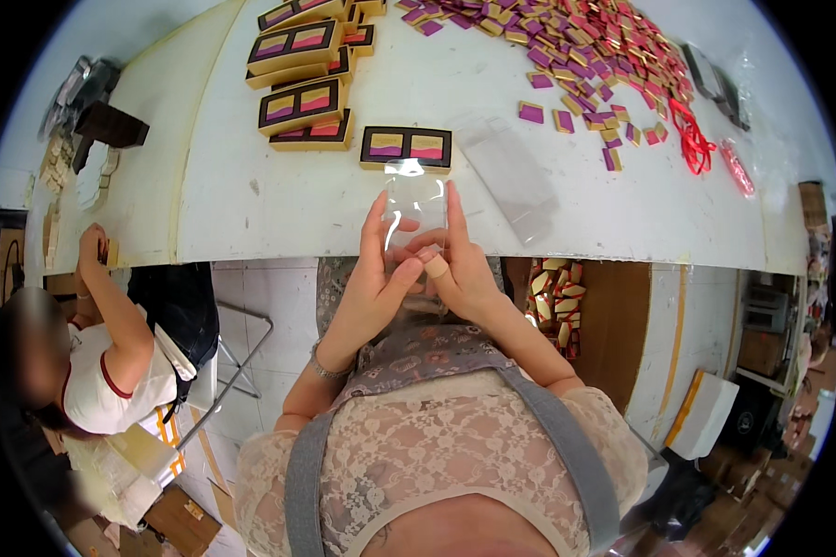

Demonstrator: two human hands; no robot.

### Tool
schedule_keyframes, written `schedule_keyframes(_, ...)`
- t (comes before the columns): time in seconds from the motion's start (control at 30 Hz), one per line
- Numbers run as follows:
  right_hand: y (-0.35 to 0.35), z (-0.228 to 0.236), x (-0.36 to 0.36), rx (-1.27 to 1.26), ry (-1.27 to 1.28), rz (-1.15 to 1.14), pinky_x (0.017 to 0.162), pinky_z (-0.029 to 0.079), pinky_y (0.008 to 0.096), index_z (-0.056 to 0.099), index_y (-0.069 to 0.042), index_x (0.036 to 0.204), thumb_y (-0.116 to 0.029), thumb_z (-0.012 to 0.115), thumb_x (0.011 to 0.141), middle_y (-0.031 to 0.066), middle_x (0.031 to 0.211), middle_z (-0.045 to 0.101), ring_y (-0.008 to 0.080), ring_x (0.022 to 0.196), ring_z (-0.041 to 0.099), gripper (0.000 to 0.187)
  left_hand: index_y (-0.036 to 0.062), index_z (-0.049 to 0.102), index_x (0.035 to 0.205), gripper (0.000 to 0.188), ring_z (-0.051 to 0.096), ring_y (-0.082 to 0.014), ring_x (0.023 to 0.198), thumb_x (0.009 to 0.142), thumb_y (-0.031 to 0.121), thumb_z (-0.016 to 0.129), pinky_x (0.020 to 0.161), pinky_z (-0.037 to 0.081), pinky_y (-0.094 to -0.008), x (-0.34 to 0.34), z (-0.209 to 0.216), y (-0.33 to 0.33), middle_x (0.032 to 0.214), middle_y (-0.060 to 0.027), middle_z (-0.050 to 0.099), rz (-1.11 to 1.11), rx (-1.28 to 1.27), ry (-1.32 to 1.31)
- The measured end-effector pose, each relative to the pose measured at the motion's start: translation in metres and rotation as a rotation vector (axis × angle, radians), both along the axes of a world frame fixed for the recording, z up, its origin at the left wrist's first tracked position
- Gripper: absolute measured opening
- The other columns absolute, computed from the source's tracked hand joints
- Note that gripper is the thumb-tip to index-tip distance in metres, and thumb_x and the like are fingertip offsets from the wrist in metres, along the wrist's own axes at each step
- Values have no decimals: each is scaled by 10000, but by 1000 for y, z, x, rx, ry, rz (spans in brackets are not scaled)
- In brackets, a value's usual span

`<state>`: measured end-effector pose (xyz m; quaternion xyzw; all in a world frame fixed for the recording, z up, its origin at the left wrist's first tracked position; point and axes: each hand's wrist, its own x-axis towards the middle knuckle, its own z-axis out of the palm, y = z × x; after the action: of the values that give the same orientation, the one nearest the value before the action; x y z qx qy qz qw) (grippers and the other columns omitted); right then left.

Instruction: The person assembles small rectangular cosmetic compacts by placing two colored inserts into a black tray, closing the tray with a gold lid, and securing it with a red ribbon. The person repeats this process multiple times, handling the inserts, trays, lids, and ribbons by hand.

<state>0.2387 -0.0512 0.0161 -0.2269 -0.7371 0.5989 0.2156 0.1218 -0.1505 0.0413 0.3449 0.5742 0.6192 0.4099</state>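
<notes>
Between my two hands, at the table's front edge, is a clear plastic sleeve [416,200], with bright glare on its top. My left hand [378,292] grips its left side, fingers stretched along it and thumb bent inward. My right hand [469,278] grips the right side, with a beige band around one digit. Just beyond the sleeve lies a gold-edged box [406,139] with a dark inner tray. In it sit two small squares, one gold and purple, the other gold and pink. More flat clear plastic sleeves [515,181] lie to the right.
Filled gold boxes [297,84] are stacked at the back left. Many small purple, gold and red squares [585,56] spread across the back right, near a red ribbon [692,139]. A carton [599,325] of wrapped pieces stands below the table. Another person [111,353] works at left.
</notes>
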Motion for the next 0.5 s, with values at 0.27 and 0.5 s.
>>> schedule_keyframes(0.27,8,-27,-3,-182,160,-24,750,506,308,427,-50,1181,-122,592,910,126,993,640,182,818,629,326,84,243,1377,520,567,-116,839,961,179,541,587,533,-224,-4,-19,-5,1190,-110,479,-118,-110,-105)
schedule_keyframes(0.5,3,-12,-8,-331,505,-293,825,477,280,513,-35,920,-49,647,868,85,1019,602,134,906,583,145,62,262,1339,471,558,-111,813,969,185,525,611,511,-217,-1,-6,-14,1181,-104,483,-258,-321,51)
